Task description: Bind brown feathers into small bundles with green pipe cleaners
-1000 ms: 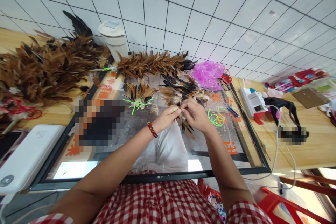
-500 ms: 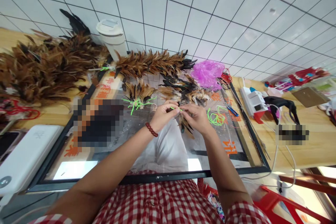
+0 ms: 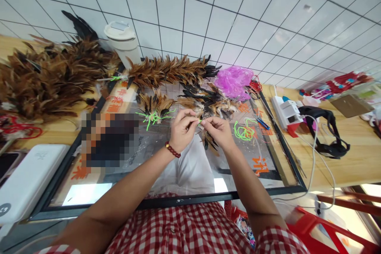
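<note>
My left hand (image 3: pixel 183 130), with a reddish-brown bead bracelet at the wrist, pinches a bit of bright green string (image 3: pixel 200 121). My right hand (image 3: pixel 219 131) meets it there, thumb and finger closed at the same spot. Below the right fingers stick out brown and black feathers (image 3: pixel 210 141), their base hidden by the hand. To the left lies a feather bunch (image 3: pixel 154 105) tied with green string ends. Loose black and tan feathers (image 3: pixel 208 99) lie just beyond my hands. A tangle of green string (image 3: pixel 244 130) rests right of my right hand.
A long feather strand (image 3: pixel 172 70) runs along the back beside a white cup (image 3: pixel 122 41). Brown feathers (image 3: pixel 50 75) heap at left, above a white power bank (image 3: pixel 34 182). Rightward are a pink plastic bag (image 3: pixel 233 81), blue cutter (image 3: pixel 263 123), power strip (image 3: pixel 285 113) and black strap (image 3: pixel 324 131).
My left hand has turned and its fingers have lifted and curled, with the pinch still near the green string. My right hand has shifted slightly left. The view has moved a little.
</note>
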{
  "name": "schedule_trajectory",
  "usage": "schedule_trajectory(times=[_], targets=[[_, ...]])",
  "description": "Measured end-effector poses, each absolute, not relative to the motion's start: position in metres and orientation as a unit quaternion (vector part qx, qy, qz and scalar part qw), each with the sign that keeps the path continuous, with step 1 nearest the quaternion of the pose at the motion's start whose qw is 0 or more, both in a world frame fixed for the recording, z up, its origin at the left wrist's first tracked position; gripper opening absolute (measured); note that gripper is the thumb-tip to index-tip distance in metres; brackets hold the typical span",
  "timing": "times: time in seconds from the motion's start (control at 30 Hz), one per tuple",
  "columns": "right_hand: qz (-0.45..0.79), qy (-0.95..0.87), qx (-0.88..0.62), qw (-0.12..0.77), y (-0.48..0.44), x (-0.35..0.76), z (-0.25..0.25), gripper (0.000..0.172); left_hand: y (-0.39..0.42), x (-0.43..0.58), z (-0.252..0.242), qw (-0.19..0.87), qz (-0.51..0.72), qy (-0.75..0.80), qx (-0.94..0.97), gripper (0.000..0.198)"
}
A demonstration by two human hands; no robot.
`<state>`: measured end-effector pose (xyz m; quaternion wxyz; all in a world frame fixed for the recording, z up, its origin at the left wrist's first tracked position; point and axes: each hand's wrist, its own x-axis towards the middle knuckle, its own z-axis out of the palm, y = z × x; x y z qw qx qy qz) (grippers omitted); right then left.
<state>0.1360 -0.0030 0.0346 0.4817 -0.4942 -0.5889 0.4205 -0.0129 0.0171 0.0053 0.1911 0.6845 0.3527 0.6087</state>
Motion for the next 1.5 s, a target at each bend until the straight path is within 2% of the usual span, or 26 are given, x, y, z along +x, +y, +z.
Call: schedule_trajectory(times=[0.13, 0.4, 0.67, 0.77, 0.8, 0.9, 1.0, 1.2, 1.27, 1.5], targets=[[0.499, -0.523, -0.47, 0.506, -0.001, 0.13, 0.03, 0.032, 0.018, -0.013, 0.006, 0.192, 0.617, 0.345, 0.681, 0.005], [0.489, -0.526, -0.465, 0.518, -0.002, 0.129, 0.03, 0.019, 0.019, -0.014, 0.006, 0.21, 0.61, 0.341, 0.684, 0.005], [0.481, -0.455, -0.484, 0.573, 0.006, 0.142, 0.03, 0.019, 0.023, -0.022, 0.008, 0.19, 0.606, 0.408, 0.655, 0.017], [0.473, -0.468, -0.478, 0.574, 0.006, 0.147, 0.031, 0.02, 0.023, -0.022, 0.009, 0.186, 0.605, 0.411, 0.656, 0.012], [0.47, -0.474, -0.476, 0.572, 0.006, 0.147, 0.032, 0.021, 0.022, -0.021, 0.01, 0.189, 0.601, 0.406, 0.662, 0.013], [0.471, -0.495, -0.471, 0.558, 0.004, 0.145, 0.034, 0.025, 0.017, -0.017, 0.01, 0.201, 0.587, 0.378, 0.687, 0.036], [0.469, -0.53, -0.463, 0.533, 0.001, 0.142, 0.031, 0.023, 0.015, -0.013, 0.008, 0.257, 0.581, 0.359, 0.684, 0.031], [0.395, -0.627, -0.487, 0.463, -0.004, 0.139, 0.023, 0.012, 0.019, -0.01, 0.006, 0.528, 0.57, 0.368, 0.511, 0.035], [0.365, -0.655, -0.49, 0.444, -0.006, 0.138, 0.024, 0.007, 0.021, -0.011, 0.008, 0.587, 0.545, 0.371, 0.469, 0.035], [0.291, -0.705, -0.503, 0.407, -0.008, 0.136, 0.025, 0.003, 0.022, -0.01, 0.015, 0.634, 0.528, 0.397, 0.403, 0.024]])
